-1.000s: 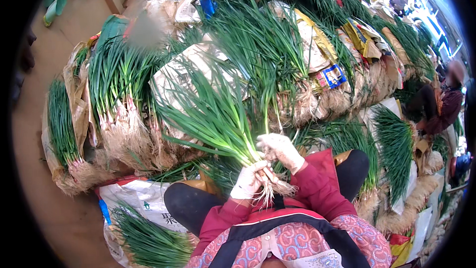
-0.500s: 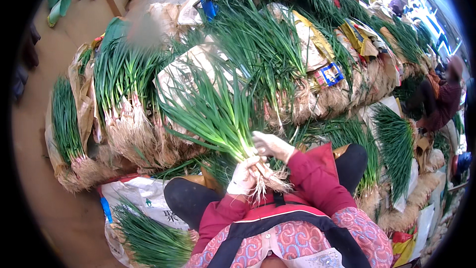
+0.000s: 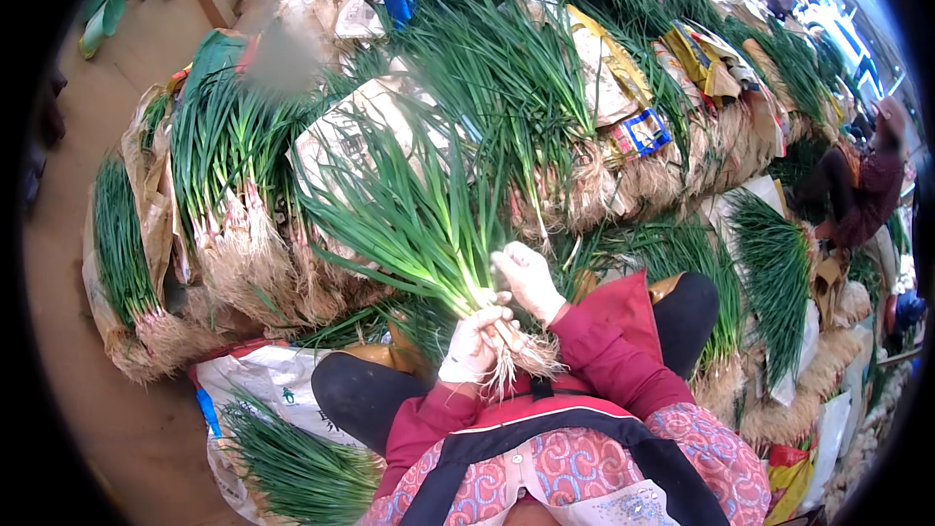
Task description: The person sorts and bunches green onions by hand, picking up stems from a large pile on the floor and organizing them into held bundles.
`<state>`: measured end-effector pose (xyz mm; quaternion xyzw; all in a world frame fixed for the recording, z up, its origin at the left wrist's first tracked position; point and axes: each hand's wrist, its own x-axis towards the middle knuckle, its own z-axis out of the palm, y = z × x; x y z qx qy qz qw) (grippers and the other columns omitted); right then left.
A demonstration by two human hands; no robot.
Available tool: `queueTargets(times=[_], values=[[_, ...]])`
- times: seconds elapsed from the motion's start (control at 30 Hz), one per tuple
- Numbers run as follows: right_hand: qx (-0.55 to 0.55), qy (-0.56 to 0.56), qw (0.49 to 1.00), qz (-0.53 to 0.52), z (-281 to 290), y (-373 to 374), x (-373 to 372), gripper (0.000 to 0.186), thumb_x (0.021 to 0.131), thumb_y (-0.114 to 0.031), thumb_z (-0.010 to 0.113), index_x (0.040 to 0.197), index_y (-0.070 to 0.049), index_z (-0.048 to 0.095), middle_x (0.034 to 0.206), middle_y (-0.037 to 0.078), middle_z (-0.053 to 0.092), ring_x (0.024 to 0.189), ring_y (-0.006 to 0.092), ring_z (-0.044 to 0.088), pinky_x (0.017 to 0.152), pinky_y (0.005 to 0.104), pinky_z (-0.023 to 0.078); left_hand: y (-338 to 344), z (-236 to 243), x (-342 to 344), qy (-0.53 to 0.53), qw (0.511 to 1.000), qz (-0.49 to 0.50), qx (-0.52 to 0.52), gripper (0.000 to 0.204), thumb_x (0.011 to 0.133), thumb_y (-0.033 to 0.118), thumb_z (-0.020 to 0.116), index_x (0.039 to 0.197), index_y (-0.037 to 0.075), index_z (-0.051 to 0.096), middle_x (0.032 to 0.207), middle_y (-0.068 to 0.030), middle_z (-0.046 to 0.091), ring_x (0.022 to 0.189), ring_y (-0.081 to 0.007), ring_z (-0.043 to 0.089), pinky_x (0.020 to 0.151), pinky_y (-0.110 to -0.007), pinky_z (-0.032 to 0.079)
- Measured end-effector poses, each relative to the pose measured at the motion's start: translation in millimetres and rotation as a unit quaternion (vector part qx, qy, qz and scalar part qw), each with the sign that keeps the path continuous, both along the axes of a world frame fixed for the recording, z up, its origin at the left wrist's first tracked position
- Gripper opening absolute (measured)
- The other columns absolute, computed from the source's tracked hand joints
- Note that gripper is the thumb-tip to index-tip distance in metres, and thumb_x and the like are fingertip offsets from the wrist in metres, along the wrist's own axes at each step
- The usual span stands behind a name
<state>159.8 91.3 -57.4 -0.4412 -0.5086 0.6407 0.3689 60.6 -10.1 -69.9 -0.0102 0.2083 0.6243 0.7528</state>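
Observation:
A bunch of green onions (image 3: pixel 443 253) is held upright before my lap, its leaves fanning up and left, its pale roots (image 3: pixel 524 353) hanging down. My left hand (image 3: pixel 473 343), in a whitish glove, is closed round the white stalks just above the roots. Beside the stalks on the right is my right hand (image 3: pixel 529 279), also gloved, with fingers curled in; what they pinch, if anything, cannot be made out. Another bunch of green onions (image 3: pixel 297 458) lies on a white sack (image 3: pixel 263 377) at my lower left.
Ahead stands a long row of stacked green onions (image 3: pixel 492 68), roots facing me, with sacks among them. More bunches (image 3: pixel 769 282) lie at my right. Another person (image 3: pixel 870 175) sits at the far right. Brown floor (image 3: pixel 58 282) runs along the left.
My right hand has moved slightly up from the stalks, and its fingers have curled in from a straighter pose. My left hand keeps its hold on the green onions. The view has shifted slightly.

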Motion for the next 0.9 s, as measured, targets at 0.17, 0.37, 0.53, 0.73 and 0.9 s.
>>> queueTargets(times=[0.17, 0.37, 0.53, 0.73, 0.9], values=[[0.037, 0.057, 0.998, -0.013, 40.2, 0.6, -11.8, 0.014, 0.091, -0.014, 0.054, 0.079, -0.009, 0.049, 0.063, -0.005, 0.050, 0.050, 0.0004, 0.041, 0.046, 0.0165, 0.032, 3.2, -28.4, -6.7, 0.013, 0.999, 0.014, -0.027, 0.024, 0.079, 0.000, 0.057, 0.102, 0.004, 0.051, 0.084, -0.0114, 0.059, 0.073, -0.0250, 0.061, 0.063, -0.040, 0.054], [0.230, -0.283, 0.920, 0.145, -31.8, 12.7, 33.2, 0.020, 0.083, -0.021, 0.060, 0.075, -0.004, 0.052, 0.063, 0.008, 0.055, 0.056, 0.0268, 0.054, 0.055, 0.0378, 0.044, 6.4, 40.1, -20.3, 0.018, 0.996, 0.056, 0.062, 0.036, 0.080, 0.005, 0.059, 0.114, 0.008, 0.047, 0.093, -0.0120, 0.058, 0.077, -0.0250, 0.061, 0.063, -0.043, 0.057], [0.151, -0.479, 0.792, 0.347, -63.2, 5.8, 56.9, 0.036, 0.082, -0.033, 0.055, 0.108, -0.010, 0.061, 0.097, 0.016, 0.064, 0.089, 0.0307, 0.063, 0.081, 0.0365, 0.049, 15.2, 11.2, -21.8, 0.040, 0.995, 0.071, 0.051, 0.063, 0.082, 0.007, 0.057, 0.138, 0.009, 0.029, 0.101, -0.0115, 0.058, 0.078, -0.0224, 0.061, 0.065, -0.040, 0.056], [0.224, -0.528, 0.817, -0.058, -55.7, 98.5, 56.1, 0.027, 0.087, -0.034, 0.052, 0.096, -0.010, 0.061, 0.086, 0.014, 0.065, 0.081, 0.0310, 0.063, 0.074, 0.0394, 0.048, 33.3, 4.6, -1.7, -0.018, 0.997, 0.081, -0.001, 0.054, 0.083, 0.007, 0.058, 0.131, 0.000, 0.036, 0.116, -0.0152, 0.056, 0.077, -0.0206, 0.059, 0.067, -0.039, 0.054], [0.192, -0.493, 0.849, -0.007, -54.5, 98.8, 62.0, 0.028, 0.087, -0.031, 0.053, 0.078, -0.007, 0.064, 0.064, 0.011, 0.061, 0.063, 0.0248, 0.061, 0.061, 0.0352, 0.046, 36.0, -14.8, -9.7, -0.008, 0.999, 0.041, 0.010, 0.046, 0.083, 0.005, 0.056, 0.126, 0.000, 0.041, 0.127, -0.0179, 0.048, 0.082, -0.0174, 0.060, 0.074, -0.036, 0.054]])
